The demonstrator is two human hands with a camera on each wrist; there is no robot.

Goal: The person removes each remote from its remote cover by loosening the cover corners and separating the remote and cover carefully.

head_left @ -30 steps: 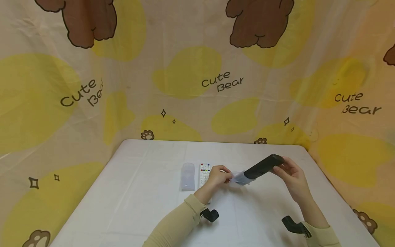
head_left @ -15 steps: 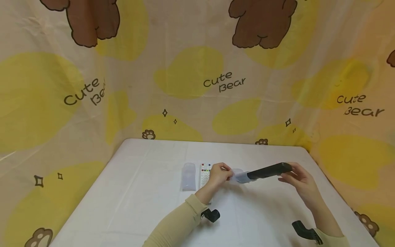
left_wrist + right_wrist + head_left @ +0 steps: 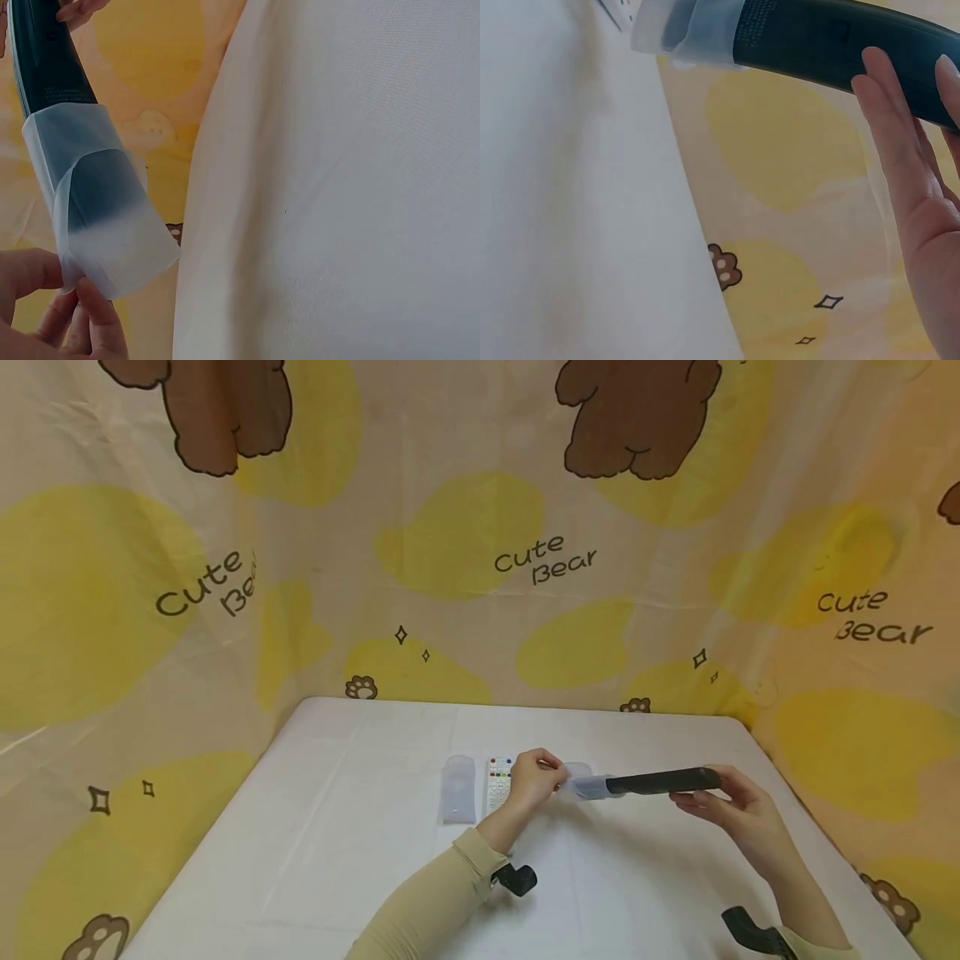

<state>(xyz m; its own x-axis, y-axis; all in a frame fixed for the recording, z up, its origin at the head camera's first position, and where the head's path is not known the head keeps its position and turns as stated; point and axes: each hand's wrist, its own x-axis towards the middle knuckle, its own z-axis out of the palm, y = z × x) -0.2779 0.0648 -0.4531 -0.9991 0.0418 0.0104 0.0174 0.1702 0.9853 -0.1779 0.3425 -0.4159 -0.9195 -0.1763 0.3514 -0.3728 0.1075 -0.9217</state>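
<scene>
A black remote control (image 3: pixel 663 782) is held above the table, nearly level in the head view, with one end inside a translucent cover (image 3: pixel 590 787). My left hand (image 3: pixel 534 783) pinches the cover's far edge between thumb and fingers. In the left wrist view the remote's dark body (image 3: pixel 52 64) runs partway into the cover (image 3: pixel 120 259), whose end part shows no dark body. My right hand (image 3: pixel 750 818) grips the remote's other end. Seen from the right wrist, fingers (image 3: pixel 889 112) lie along its underside.
A white remote control (image 3: pixel 497 783) with coloured buttons lies partly behind my left hand. Left of it a second translucent cover (image 3: pixel 458 789) lies flat on the white table (image 3: pixel 360 860). A patterned cloth (image 3: pixel 450 543) hangs behind the table.
The remote's right end has come down, from steeply tilted to nearly level. My right hand has moved right and down with it. My left hand has barely moved.
</scene>
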